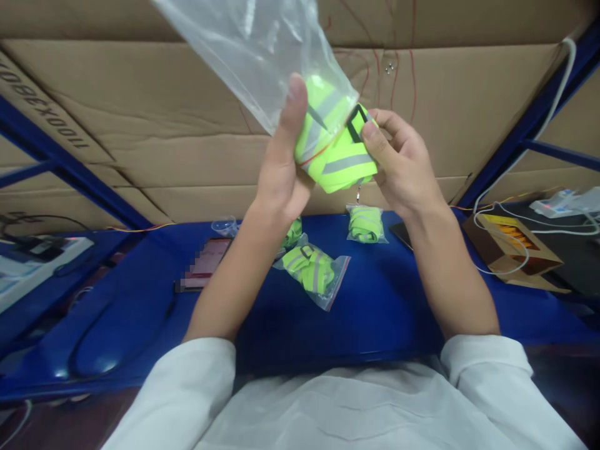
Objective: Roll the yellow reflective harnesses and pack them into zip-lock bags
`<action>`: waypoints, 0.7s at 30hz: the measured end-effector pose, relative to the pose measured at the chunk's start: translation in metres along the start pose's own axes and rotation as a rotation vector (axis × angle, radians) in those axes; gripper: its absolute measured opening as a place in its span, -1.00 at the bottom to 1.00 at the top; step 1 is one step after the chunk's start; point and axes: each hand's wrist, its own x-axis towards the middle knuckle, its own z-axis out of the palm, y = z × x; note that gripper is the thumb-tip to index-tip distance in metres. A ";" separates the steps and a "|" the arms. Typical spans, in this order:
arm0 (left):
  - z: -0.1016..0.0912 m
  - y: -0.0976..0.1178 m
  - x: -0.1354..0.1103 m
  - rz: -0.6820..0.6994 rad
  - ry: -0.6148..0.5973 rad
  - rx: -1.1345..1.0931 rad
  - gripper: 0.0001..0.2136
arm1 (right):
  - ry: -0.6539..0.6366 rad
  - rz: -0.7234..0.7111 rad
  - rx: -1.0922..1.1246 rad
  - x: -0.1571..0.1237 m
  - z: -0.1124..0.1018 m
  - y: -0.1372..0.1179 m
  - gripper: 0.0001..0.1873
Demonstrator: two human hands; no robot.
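Raised in front of me is a folded neon-yellow reflective strap (344, 164) with grey stripes and a black buckle (357, 123). Part of it lies inside a clear plastic zip bag (262, 56), whose red-edged mouth crosses the strap. My left hand (285, 156) is closed around the bag and the strap within, thumb on top. On the strap's uncovered end, beside the buckle, my right hand (405, 159) pinches with thumb and fingers. The fingers beneath the strap are partly hidden.
Bagged yellow straps (312, 269) lie on the blue table (365, 319), with another bagged strap (365, 224) farther back. A phone-like dark object (402, 236), a clear cup (225, 226) and an open cardboard box (513, 250) are nearby. Cardboard (187, 94) walls the back.
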 end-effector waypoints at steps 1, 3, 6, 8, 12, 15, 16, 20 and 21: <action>-0.001 0.000 -0.002 -0.059 -0.026 -0.021 -0.55 | 0.000 0.026 0.000 0.000 -0.003 -0.001 -0.63; -0.005 -0.003 -0.008 -0.185 -0.027 -0.037 -0.58 | 0.003 0.100 0.022 -0.003 -0.008 0.000 -0.59; -0.013 -0.016 -0.026 -0.361 0.056 -0.024 -0.62 | 0.016 0.267 0.174 -0.015 -0.008 0.011 -0.55; -0.014 -0.033 -0.047 -0.404 0.183 -0.021 -0.63 | 0.070 0.447 0.299 -0.031 -0.003 0.026 -0.61; -0.007 -0.069 -0.101 -0.507 0.473 -0.066 -0.52 | 0.221 0.712 0.408 -0.075 0.016 0.060 -0.69; 0.001 -0.086 -0.138 -0.596 0.529 -0.089 -0.44 | 0.299 0.769 0.420 -0.110 0.031 0.078 -0.61; 0.003 -0.089 -0.147 -0.615 0.534 -0.099 -0.43 | 0.324 0.779 0.420 -0.119 0.036 0.081 -0.57; 0.001 -0.096 -0.163 -0.620 0.506 -0.096 -0.40 | 0.371 0.776 0.430 -0.134 0.045 0.077 -0.40; -0.001 -0.097 -0.164 -0.607 0.487 -0.076 -0.37 | 0.356 0.771 0.440 -0.135 0.044 0.074 -0.35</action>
